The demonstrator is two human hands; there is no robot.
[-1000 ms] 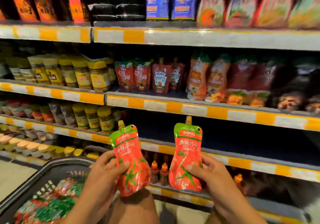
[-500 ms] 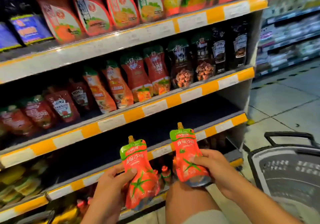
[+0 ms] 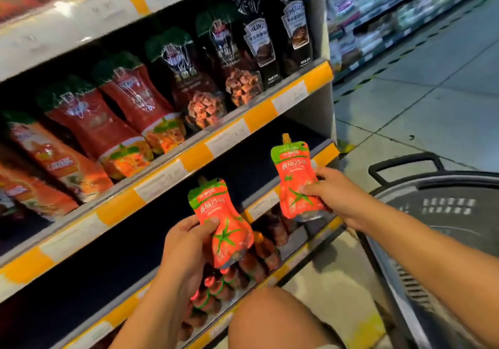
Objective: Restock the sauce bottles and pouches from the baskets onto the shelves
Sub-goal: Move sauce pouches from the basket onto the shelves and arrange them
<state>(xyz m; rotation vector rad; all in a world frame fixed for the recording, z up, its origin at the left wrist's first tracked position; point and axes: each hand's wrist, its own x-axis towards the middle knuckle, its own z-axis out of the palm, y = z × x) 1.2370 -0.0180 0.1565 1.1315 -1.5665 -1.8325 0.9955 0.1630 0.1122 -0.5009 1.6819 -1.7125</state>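
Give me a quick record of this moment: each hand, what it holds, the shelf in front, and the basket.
left hand: grips a tomato sauce pouch
right hand: grips a second tomato pouch
shelf in front: dark, bare where visible
shelf above: red and black pouches
basket: on the right, dark, contents unclear

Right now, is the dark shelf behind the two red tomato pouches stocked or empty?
Empty where visible: the dark shelf shows bare board. Both red tomato sauce pouches are off it, in the left hand and right hand.
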